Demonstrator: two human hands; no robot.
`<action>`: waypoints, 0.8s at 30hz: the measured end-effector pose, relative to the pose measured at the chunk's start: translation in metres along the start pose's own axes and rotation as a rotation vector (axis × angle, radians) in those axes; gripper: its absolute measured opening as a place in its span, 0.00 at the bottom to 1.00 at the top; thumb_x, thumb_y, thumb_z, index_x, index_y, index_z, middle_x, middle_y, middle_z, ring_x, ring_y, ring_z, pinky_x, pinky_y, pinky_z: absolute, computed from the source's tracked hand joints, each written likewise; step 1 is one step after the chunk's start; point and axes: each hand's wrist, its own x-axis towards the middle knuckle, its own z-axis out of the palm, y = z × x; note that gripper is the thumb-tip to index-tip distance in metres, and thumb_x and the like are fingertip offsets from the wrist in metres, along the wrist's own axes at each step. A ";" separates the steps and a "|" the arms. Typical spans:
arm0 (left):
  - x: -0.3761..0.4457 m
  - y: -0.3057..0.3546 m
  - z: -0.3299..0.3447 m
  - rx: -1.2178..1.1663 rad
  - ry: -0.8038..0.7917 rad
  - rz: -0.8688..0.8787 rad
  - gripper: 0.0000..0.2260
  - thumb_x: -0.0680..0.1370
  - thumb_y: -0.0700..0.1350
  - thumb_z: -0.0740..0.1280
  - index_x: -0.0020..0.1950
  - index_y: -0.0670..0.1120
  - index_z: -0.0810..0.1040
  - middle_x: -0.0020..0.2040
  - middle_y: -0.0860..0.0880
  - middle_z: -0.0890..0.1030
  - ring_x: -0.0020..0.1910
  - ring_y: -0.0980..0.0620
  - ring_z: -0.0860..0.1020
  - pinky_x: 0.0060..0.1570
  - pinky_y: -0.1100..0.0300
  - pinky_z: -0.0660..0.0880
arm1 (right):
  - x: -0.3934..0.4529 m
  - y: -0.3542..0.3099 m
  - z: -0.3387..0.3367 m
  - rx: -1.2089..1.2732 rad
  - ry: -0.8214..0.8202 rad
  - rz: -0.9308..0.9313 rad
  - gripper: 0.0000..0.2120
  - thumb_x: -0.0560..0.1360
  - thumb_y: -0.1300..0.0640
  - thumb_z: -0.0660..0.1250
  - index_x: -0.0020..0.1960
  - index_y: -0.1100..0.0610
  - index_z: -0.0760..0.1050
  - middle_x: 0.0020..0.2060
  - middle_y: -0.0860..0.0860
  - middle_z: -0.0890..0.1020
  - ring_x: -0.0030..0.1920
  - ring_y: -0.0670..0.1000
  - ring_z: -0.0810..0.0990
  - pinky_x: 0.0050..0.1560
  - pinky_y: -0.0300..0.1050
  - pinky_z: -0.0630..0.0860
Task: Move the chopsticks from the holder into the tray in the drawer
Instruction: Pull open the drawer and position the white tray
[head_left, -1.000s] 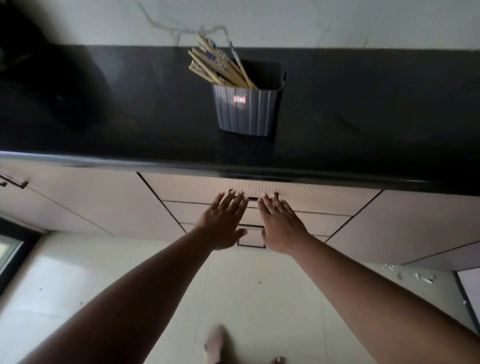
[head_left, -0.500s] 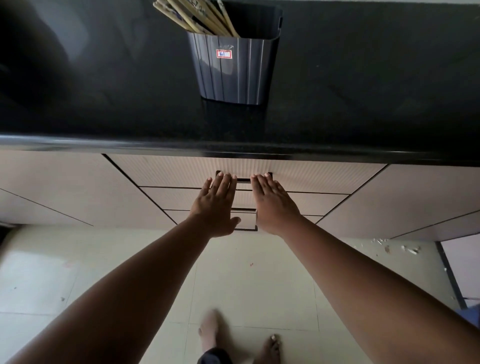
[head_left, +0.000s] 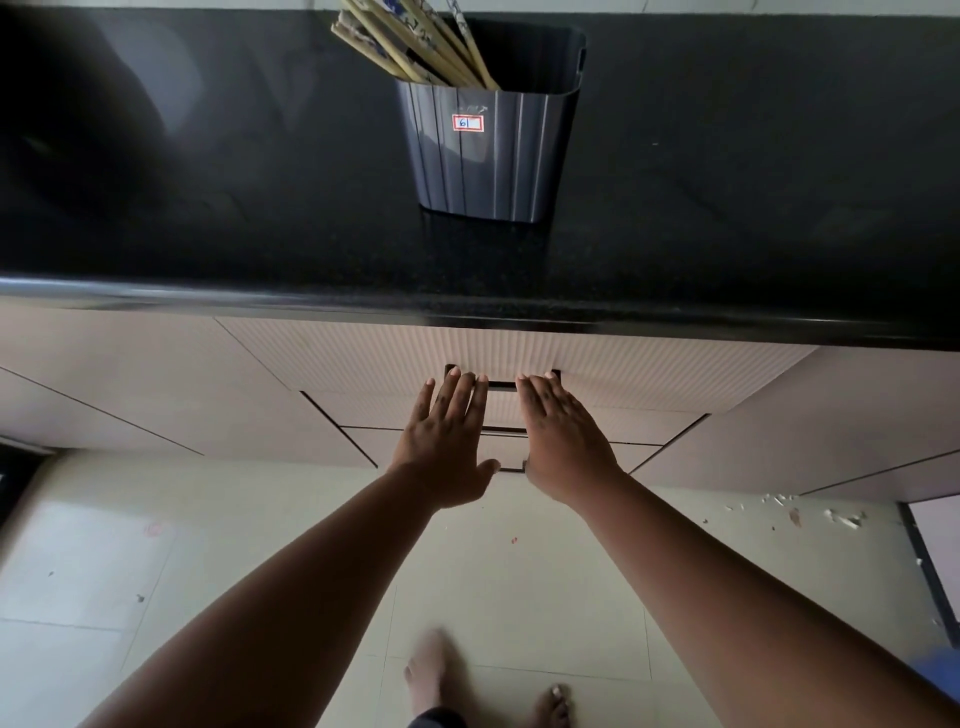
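Black bench (head_left: 208, 208): chopsticks (head_left: 415, 47) are stood in a ribbed holder (head_left: 491, 150). Left hand (head_left: 447, 441) and right hand (head_left: 563, 439) are held flat at the top drawer (head_left: 363, 358) handle, each grip released.

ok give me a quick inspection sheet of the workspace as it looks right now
surface: black countertop, glossy, bare except for the holder
job's things: chopsticks bunched in the grey ribbed holder, leaning left; holder carries a small label reading 61; top drawer shut, so the tray is not visible
clutter: small white scraps on the floor at the right
hands: left hand and right hand both flat and open, fingertips at the dark drawer handle; holding nothing
cables: nothing seen
surroundings: pale cabinet fronts under the counter, light floor tiles, the person's bare feet below
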 end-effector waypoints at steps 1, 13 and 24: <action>-0.003 0.000 0.001 -0.004 0.007 -0.002 0.42 0.76 0.64 0.55 0.77 0.43 0.36 0.79 0.43 0.40 0.77 0.45 0.36 0.75 0.45 0.37 | -0.002 0.000 0.000 -0.002 -0.008 -0.007 0.38 0.76 0.62 0.60 0.79 0.59 0.42 0.79 0.55 0.49 0.79 0.56 0.44 0.78 0.49 0.48; -0.020 -0.011 -0.024 0.110 0.270 0.022 0.35 0.78 0.62 0.53 0.78 0.42 0.49 0.78 0.41 0.49 0.77 0.41 0.47 0.73 0.44 0.41 | -0.003 -0.008 -0.014 -0.011 -0.025 0.039 0.32 0.77 0.63 0.59 0.78 0.60 0.51 0.77 0.56 0.58 0.78 0.57 0.53 0.75 0.49 0.57; -0.037 -0.029 -0.041 0.129 0.350 0.025 0.36 0.79 0.61 0.54 0.77 0.41 0.46 0.78 0.40 0.48 0.77 0.41 0.46 0.75 0.46 0.39 | -0.031 -0.015 -0.004 -0.064 -0.004 0.021 0.29 0.76 0.65 0.57 0.76 0.60 0.55 0.74 0.56 0.64 0.77 0.57 0.57 0.72 0.48 0.61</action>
